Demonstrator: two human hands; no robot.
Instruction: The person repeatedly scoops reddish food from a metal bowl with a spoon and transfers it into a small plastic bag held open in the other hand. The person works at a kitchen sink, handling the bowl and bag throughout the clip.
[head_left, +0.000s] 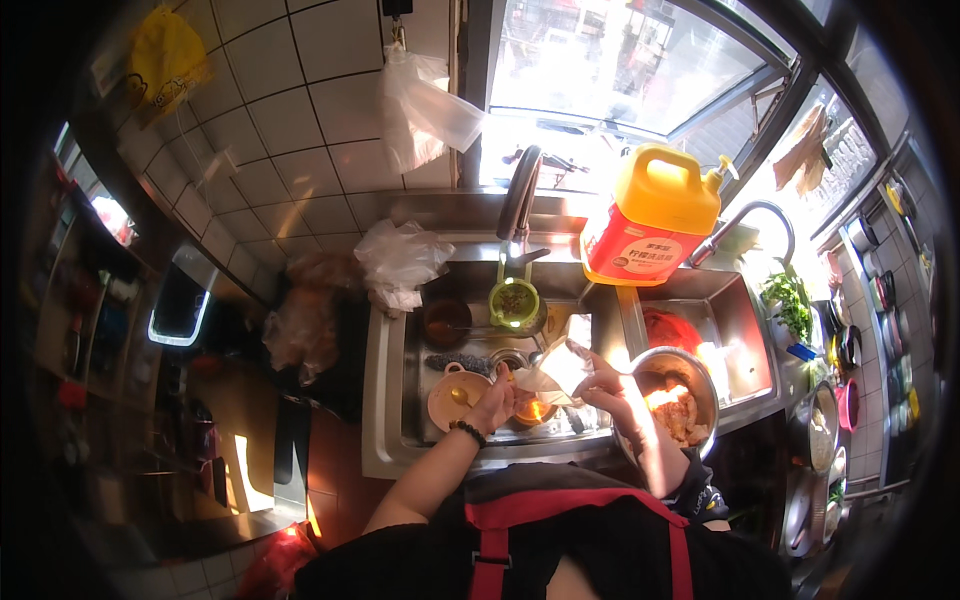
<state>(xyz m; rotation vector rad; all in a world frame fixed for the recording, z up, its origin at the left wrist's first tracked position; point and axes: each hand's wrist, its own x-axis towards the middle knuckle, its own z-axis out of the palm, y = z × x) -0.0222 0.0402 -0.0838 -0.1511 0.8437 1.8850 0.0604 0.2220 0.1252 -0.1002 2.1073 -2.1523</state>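
Observation:
Over the left basin of a stainless steel sink (381, 420), my left hand (491, 403) and my right hand (609, 390) hold a whitish plastic bag or sheet (559, 369) between them. What is inside it cannot be told. A beaded bracelet circles my left wrist. Below my left hand lies a pinkish pan or bowl (442, 405) with a spoon in it. A small orange-lit bowl (534, 411) sits in the basin between my hands. Beside my right hand, a metal bowl (709, 375) holds pieces of what looks like raw meat (675, 412).
A large yellow and red detergent jug (649, 217) stands behind the sink divider. The faucet (519, 199) rises above a green strainer (514, 301). Crumpled plastic bags (405, 259) lie at the left rim. Leafy greens (787, 304) and a pot (814, 427) are on the right.

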